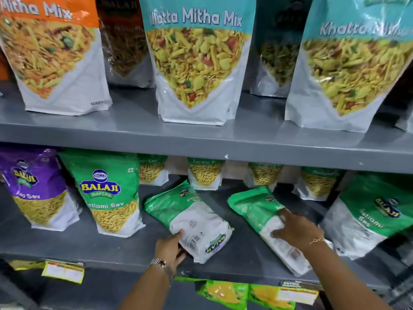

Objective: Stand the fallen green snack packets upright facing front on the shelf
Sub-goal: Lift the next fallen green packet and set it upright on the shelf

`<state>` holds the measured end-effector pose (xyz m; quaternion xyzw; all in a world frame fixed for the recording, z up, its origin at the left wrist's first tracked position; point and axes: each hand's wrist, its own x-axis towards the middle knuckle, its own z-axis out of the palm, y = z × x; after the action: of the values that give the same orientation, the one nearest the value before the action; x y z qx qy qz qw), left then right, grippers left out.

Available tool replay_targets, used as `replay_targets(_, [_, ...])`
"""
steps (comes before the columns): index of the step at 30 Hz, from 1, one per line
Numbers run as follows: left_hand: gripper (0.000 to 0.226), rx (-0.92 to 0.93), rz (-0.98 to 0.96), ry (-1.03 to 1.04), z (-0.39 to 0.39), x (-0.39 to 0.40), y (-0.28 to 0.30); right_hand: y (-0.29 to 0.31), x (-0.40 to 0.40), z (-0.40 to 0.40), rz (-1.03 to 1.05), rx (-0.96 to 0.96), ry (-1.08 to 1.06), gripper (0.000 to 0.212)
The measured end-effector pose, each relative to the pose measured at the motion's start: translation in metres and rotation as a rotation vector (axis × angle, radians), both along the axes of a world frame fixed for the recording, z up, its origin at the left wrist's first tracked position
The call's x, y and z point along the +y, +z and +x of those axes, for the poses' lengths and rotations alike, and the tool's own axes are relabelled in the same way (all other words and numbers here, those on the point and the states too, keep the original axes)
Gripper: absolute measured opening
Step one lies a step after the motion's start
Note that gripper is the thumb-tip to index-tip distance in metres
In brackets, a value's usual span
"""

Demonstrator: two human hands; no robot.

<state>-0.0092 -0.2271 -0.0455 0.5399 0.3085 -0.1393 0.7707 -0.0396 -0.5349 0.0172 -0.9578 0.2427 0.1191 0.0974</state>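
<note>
On the middle shelf (67,247), one green packet (109,193) already stands upright with its front showing, beside a purple packet (33,186) at the left. Further back, a row of smaller-looking green packets (205,175) also stands facing front. Two fallen packets are left in the open stretch of the shelf, both lying back-side up with their white, printed backs showing. The left fallen packet (192,220) lies tilted, top toward the rear; the left hand (171,247) grips its lower corner near the shelf edge, thumb on top and fingers curled under. The right fallen packet (266,222) lies just beside it, also slanted; the right hand (297,231) rests spread and flat on its back, fingers wide, pressing or about to gather it, not yet closed around it. At the far right another green packet (368,215) leans sharply, front visible but blurred, and looks to need straightening too. So the task seems early to midway: one packet done in front, two being taken up, each needing a lift, a turn to face front and a set-down on its base, and one leaning packet waiting.
</note>
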Motion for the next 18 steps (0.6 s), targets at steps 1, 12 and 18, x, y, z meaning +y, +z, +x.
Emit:
replay_targets(1, [0.015, -0.009, -0.001, 0.011, 0.001, 0.0, 0.001, 0.006, -0.001, 0.002, -0.034, 0.044, -0.027, 0.075])
replay_targets(12, [0.027, -0.017, 0.259, 0.113, 0.038, 0.002, -0.004, -0.006, 0.135, 0.08, 0.605, -0.237, 0.241, 0.038])
replay_targets(18, [0.015, 0.016, -0.034, 0.089, 0.028, 0.024, -0.014, -0.024, 0.154, 0.083, 0.449, -0.242, 0.288, 0.039])
